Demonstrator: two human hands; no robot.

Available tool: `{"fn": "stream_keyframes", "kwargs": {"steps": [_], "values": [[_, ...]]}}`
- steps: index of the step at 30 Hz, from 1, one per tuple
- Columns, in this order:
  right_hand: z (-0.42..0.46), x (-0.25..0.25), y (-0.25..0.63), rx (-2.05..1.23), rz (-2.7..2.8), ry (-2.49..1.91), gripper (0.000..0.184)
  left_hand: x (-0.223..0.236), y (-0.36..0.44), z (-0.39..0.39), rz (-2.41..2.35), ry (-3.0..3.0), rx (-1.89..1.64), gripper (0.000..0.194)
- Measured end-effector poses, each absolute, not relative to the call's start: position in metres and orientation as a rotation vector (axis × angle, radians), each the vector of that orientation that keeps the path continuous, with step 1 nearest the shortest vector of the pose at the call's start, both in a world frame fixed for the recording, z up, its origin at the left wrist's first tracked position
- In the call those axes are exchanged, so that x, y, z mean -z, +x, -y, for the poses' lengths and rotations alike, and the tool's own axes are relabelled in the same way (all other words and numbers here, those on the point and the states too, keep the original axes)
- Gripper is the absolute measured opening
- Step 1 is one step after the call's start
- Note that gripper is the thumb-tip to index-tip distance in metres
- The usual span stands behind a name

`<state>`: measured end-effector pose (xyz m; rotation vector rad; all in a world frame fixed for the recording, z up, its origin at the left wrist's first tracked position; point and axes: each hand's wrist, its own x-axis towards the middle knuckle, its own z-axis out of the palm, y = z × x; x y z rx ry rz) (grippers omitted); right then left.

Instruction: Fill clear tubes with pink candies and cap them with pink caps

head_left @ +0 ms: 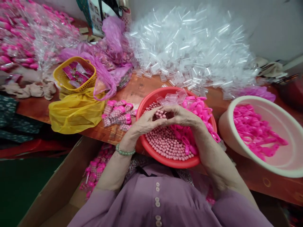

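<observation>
Over a red basin [170, 163], my left hand [147, 122] and my right hand [181, 115] meet with curled fingers. Between them shows a small cluster of pink beads [161, 114]; whether a clear tube surrounds it I cannot make out. Loose round pink beads [163, 143] cover the basin's near and left side. Bright pink plastic caps [200, 108] are heaped at its right, partly behind my right forearm. Several clear plastic tubes [174, 98] lie at the basin's back, just beyond my fingers.
Left of the basin lie bead-filled tubes with pink caps [117, 114], a yellow bag [75, 112] and a yellow basket [71, 85]. Clear tubes [189, 47] are piled behind. A white tub [293, 171] of pink parts stands right. Below left is a cardboard box [61, 179].
</observation>
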<state>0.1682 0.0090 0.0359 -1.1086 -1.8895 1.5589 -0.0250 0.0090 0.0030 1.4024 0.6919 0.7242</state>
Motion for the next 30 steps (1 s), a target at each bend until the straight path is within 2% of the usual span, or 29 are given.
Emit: {"fn": "stream_keyframes", "kwargs": {"steps": [4, 12, 16, 19, 23, 26, 30], "values": [[-0.007, -0.038, 0.172, -1.564, 1.772, -1.137, 0.040, -0.003, -0.021, -0.005, -0.731, 1.256, -0.777, 0.043], [-0.003, -0.047, 0.186, -1.417, 1.822, -1.147, 0.062, -0.010, -0.025, -0.001, -0.714, 1.252, -0.923, 0.033], [-0.003, -0.054, 0.195, -1.376, 1.916, -1.200, 0.055, -0.012, -0.026, -0.001, -0.712, 1.298, -0.829, 0.028], [-0.002, -0.059, 0.202, -1.277, 2.075, -1.304, 0.043, -0.012, -0.025, 0.000, -0.705, 1.267, -0.811, 0.028], [0.001, -0.061, 0.199, -0.835, 2.456, -1.682, 0.017, -0.012, -0.023, -0.001, -0.730, 1.255, -0.829, 0.028], [0.007, -0.060, 0.182, -0.548, 2.695, -1.958, 0.015, -0.010, -0.021, -0.003, -0.712, 1.238, -0.824, 0.029], [0.013, -0.055, 0.161, -0.489, 2.843, -1.992, 0.021, -0.009, -0.020, -0.005, -0.693, 1.256, -0.849, 0.028]]}}
